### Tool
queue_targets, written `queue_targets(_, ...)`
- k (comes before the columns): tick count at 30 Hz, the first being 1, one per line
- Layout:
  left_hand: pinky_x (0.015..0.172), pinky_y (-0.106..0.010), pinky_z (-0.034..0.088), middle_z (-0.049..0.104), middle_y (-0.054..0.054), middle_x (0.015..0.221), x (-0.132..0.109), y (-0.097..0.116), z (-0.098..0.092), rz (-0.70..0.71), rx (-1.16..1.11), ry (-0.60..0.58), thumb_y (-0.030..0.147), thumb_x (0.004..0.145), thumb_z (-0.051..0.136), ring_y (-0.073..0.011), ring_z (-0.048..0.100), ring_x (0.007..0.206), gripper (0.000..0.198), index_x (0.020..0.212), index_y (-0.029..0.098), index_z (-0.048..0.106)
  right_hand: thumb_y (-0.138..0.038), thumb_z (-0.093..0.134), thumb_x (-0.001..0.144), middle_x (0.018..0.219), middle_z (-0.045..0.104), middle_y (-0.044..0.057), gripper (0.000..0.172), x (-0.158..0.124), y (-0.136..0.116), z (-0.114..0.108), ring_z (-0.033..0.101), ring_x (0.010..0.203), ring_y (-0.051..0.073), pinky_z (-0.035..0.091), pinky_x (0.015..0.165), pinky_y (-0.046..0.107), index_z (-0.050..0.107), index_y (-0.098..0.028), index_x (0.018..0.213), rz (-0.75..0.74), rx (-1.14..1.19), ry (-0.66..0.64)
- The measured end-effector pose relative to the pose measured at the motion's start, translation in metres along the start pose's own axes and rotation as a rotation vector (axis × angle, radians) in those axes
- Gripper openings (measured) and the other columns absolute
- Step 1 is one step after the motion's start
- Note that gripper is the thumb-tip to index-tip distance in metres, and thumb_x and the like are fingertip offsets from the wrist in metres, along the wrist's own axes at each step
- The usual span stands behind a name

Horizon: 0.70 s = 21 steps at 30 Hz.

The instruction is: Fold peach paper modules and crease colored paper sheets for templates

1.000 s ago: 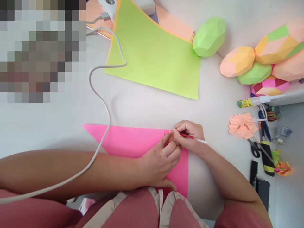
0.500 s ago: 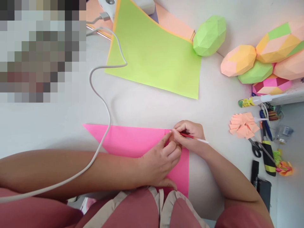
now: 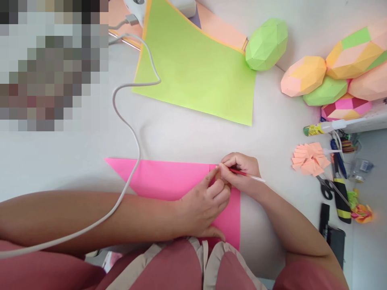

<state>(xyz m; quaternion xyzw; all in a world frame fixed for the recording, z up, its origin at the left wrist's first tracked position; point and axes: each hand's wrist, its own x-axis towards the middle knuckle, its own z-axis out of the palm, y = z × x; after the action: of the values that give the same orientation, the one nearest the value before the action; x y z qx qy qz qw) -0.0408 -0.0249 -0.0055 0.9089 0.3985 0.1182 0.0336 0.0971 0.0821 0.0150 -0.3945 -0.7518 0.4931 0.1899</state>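
A bright pink sheet of paper (image 3: pixel 169 179) lies on the white table in front of me. My left hand (image 3: pixel 204 207) rests on it, fingers curled, with the fingertips pressing the paper near its upper right corner. My right hand (image 3: pixel 240 171) is closed in a writing grip on a thin pen (image 3: pixel 246 175) with a red and clear barrel. The pen tip touches the pink sheet at its top edge, right beside my left fingertips.
A white cable (image 3: pixel 133 133) crosses my left forearm and the pink sheet. A green sheet (image 3: pixel 196 68) lies farther back. Faceted paper shapes (image 3: pixel 304 76) sit at the far right, with a glue bottle (image 3: pixel 325 128), scissors (image 3: pixel 325 187), pens and orange paper scraps (image 3: pixel 308 159).
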Motion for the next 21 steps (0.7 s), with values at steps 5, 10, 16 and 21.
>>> queue_targets(5, 0.112, -0.059, 0.022, 0.062, -0.019, 0.117, -0.0002, 0.0, 0.0008, -0.004, 0.006, 0.01, 0.087, 0.073, 0.036, -0.0381, 0.049, 0.115, 0.1, 0.124, 0.005, 0.062, -0.019, 0.061, 0.081, 0.071, 0.065, -0.001, 0.019, -0.0002, -0.0009, 0.0, 0.06, 0.062, 0.01, 0.047, 0.054, 0.021, 0.054, -0.019, 0.063, 0.0, -0.002, 0.002)
queue_targets(10, 0.112, -0.059, 0.024, 0.062, -0.018, 0.118, 0.0, 0.0004, 0.0002, -0.004, 0.006, -0.003, 0.086, 0.073, 0.037, -0.0387, 0.049, 0.117, 0.099, 0.125, 0.006, 0.061, -0.02, 0.061, 0.082, 0.073, 0.065, 0.0, 0.018, -0.0004, -0.0001, 0.0003, 0.06, 0.063, 0.01, 0.048, 0.055, 0.021, 0.055, -0.019, 0.064, 0.012, 0.003, 0.009)
queue_targets(16, 0.112, -0.059, 0.025, 0.061, -0.019, 0.12, 0.0006, 0.0002, -0.0009, -0.002, 0.004, -0.024, 0.086, 0.074, 0.037, -0.0392, 0.049, 0.118, 0.098, 0.126, 0.006, 0.06, -0.019, 0.061, 0.082, 0.072, 0.065, 0.0, 0.018, -0.0003, -0.001, 0.0002, 0.06, 0.062, 0.01, 0.048, 0.055, 0.021, 0.055, -0.019, 0.064, 0.002, -0.002, 0.007)
queue_targets(21, 0.112, -0.059, 0.023, 0.062, -0.018, 0.12, 0.0008, 0.0001, -0.0012, -0.002, 0.013, -0.012, 0.086, 0.074, 0.036, -0.0385, 0.049, 0.118, 0.098, 0.126, 0.006, 0.061, -0.019, 0.061, 0.082, 0.072, 0.065, 0.0, 0.019, -0.0008, -0.001, 0.0006, 0.06, 0.062, 0.01, 0.048, 0.055, 0.021, 0.055, -0.019, 0.064, 0.004, 0.001, 0.007)
